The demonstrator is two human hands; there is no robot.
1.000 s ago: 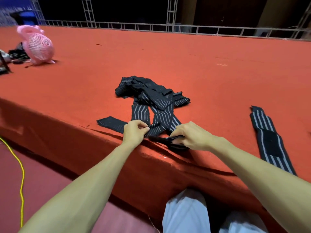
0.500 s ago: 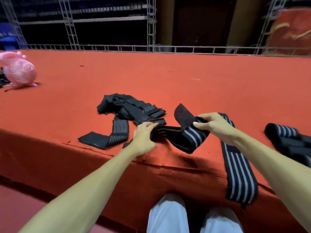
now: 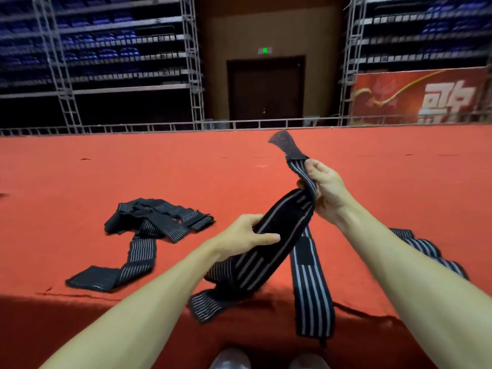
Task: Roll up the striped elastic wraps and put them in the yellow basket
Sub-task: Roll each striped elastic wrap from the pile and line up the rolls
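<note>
"Red carpet [image 3: 186, 169] all over! What is the person holding?"

"A striped wrap [image 3: 282, 227], black with pale lines. It is up in the air, over the near edge of the carpet."

"How do the hands hold it?"

"The right hand [image 3: 324, 187] is higher. Its fingers are curled round the wrap near the top, and a plain black end sticks up above them. The left hand [image 3: 247, 233] is lower. It grips the middle of the wrap, thumb on top and fingers underneath."

"Where does the other end go?"

"It hangs down and lies on the front edge of the carpet, near the left arm."

"Are there more wraps?"

"Yes. A messy pile [image 3: 157, 217] sits on the carpet to the left, well apart from the hands. One long strip [image 3: 135, 259] runs out of it toward the front edge. A flat wrap [image 3: 308, 283] lies under the held one, and its end hangs over the edge. One more wrap [image 3: 431, 251] peeks out from behind the right arm."

"What is far away?"

"A dark door [image 3: 266, 89], grey metal frames [image 3: 191, 62] and a red banner [image 3: 420, 97] on the right. It is all a bit blurry."
</note>
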